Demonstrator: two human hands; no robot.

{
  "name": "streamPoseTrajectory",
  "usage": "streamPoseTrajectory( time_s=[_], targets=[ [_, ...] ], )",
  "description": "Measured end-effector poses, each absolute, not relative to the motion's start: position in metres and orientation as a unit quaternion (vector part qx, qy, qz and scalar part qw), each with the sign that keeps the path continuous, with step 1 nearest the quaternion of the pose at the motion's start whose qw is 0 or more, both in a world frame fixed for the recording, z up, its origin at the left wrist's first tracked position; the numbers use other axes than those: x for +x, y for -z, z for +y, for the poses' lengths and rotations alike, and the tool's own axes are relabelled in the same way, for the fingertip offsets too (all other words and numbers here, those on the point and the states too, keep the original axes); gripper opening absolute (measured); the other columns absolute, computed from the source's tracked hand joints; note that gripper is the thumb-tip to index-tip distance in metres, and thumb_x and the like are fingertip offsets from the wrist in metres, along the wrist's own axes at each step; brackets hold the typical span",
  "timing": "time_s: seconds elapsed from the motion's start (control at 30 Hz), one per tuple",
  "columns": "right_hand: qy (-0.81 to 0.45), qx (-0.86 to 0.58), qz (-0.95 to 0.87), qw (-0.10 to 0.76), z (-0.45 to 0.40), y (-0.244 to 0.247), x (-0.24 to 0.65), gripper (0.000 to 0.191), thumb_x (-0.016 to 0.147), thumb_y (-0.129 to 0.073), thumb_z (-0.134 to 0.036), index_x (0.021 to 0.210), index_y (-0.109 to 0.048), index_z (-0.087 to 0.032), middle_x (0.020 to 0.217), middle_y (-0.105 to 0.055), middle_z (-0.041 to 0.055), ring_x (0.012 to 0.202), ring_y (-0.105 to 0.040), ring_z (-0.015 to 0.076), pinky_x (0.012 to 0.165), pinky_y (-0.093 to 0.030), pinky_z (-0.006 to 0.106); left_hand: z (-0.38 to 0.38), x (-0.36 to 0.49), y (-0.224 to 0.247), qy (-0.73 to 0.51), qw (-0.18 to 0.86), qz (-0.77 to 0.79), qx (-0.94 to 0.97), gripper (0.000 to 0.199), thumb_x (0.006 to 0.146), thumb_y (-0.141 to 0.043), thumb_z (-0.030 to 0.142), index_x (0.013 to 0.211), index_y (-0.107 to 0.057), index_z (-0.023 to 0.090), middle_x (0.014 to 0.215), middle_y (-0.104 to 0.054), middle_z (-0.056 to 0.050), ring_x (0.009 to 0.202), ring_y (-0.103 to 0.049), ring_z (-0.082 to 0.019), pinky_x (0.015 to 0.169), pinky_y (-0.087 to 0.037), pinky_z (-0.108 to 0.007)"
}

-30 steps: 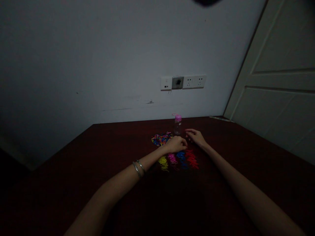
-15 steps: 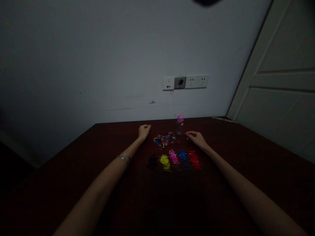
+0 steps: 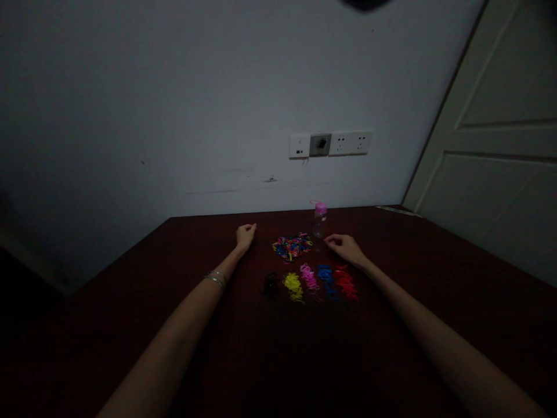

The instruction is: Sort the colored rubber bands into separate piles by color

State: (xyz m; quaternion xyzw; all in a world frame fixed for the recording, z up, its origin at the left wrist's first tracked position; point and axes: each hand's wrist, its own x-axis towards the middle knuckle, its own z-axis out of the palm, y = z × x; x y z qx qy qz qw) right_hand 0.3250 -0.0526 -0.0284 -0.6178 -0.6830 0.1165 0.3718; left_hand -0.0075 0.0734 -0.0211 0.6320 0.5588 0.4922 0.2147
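My left hand (image 3: pixel 246 237) lies loosely curled on the tabletop (image 3: pixel 209 244), arm stretched forward; whether it holds anything I can't tell. The mixed-colour pile (image 3: pixel 292 247) sits between my hands. My right hand (image 3: pixel 344 246) angles inward, fingertips nearly together, grip unclear.

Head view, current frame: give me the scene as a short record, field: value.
left hand: fingers curled, resting left of the mixed-color pile; contents unclear
right hand: fingertips close together near the bottle's base; contact unclear
mixed-color pile: between the hands, nearer the left hand
sorted row, left to right: dark pile, yellow pile, pink pile, blue pile, red pile
bottle: clear, upright, pink lid on
surface: dark red table
lighting: dim
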Motion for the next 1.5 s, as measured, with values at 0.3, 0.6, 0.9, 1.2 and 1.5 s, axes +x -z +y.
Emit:
streamPoseTrajectory(
  time_s=[0.3, 0.6, 0.9, 1.2, 1.5],
  targets=[
    [-0.119, -0.57, -0.75, 0.314, -0.06, 0.018, 0.295, 0.021, 0.069, -0.055, -0.03, 0.085, -0.067, -0.023, 0.079, -0.065, 0.0005, 0.071, -0.058, 0.0149, 0.06, -0.042, 0.023, 0.067, -0.008, 0.02, -0.488, 0.207, 0.564, 0.634, 0.03, 0.073, -0.049, 0.036, 0.067, -0.066, 0.013, 0.056, -0.06, -0.003, 0.058, -0.054, -0.014, 0.056, -0.036, -0.022],
    [-0.069, -0.58, -0.762, 0.28, -0.061, 0.018, 0.283, 0.018, 0.073, -0.055, -0.032, 0.086, -0.065, -0.024, 0.095, -0.061, 0.0033, 0.087, -0.056, 0.0193, 0.07, -0.042, 0.029, 0.068, -0.007, 0.022, -0.486, 0.215, 0.56, 0.636, 0.032, 0.074, -0.048, 0.036, 0.067, -0.066, 0.012, 0.057, -0.06, -0.004, 0.058, -0.054, -0.014, 0.054, -0.036, -0.022],
    [-0.038, -0.578, -0.777, 0.248, -0.058, 0.018, 0.282, 0.017, 0.08, -0.049, -0.033, 0.086, -0.062, -0.024, 0.097, -0.06, 0.0039, 0.088, -0.055, 0.019, 0.07, -0.041, 0.027, 0.072, -0.008, 0.027, -0.493, 0.225, 0.551, 0.635, 0.033, 0.075, -0.046, 0.037, 0.067, -0.065, 0.011, 0.056, -0.06, -0.004, 0.056, -0.053, -0.013, 0.054, -0.036, -0.021],
    [-0.071, -0.551, -0.786, 0.272, -0.054, 0.021, 0.287, 0.017, 0.083, -0.044, -0.032, 0.084, -0.058, -0.022, 0.093, -0.059, 0.0039, 0.084, -0.055, 0.0172, 0.071, -0.041, 0.028, 0.068, -0.007, 0.023, -0.495, 0.247, 0.569, 0.609, 0.034, 0.073, -0.047, 0.04, 0.069, -0.066, 0.012, 0.05, -0.057, -0.002, 0.051, -0.051, -0.012, 0.052, -0.035, -0.021],
    [-0.133, -0.511, -0.777, 0.342, -0.05, 0.013, 0.298, 0.019, 0.079, -0.047, -0.033, 0.079, -0.059, -0.018, 0.082, -0.06, 0.0045, 0.078, -0.055, 0.0166, 0.074, -0.042, 0.029, 0.069, -0.007, 0.025, -0.499, 0.243, 0.554, 0.621, 0.035, 0.075, -0.045, 0.04, 0.07, -0.065, 0.012, 0.047, -0.052, 0.0, 0.046, -0.046, -0.01, 0.048, -0.031, -0.021]
  ],
)
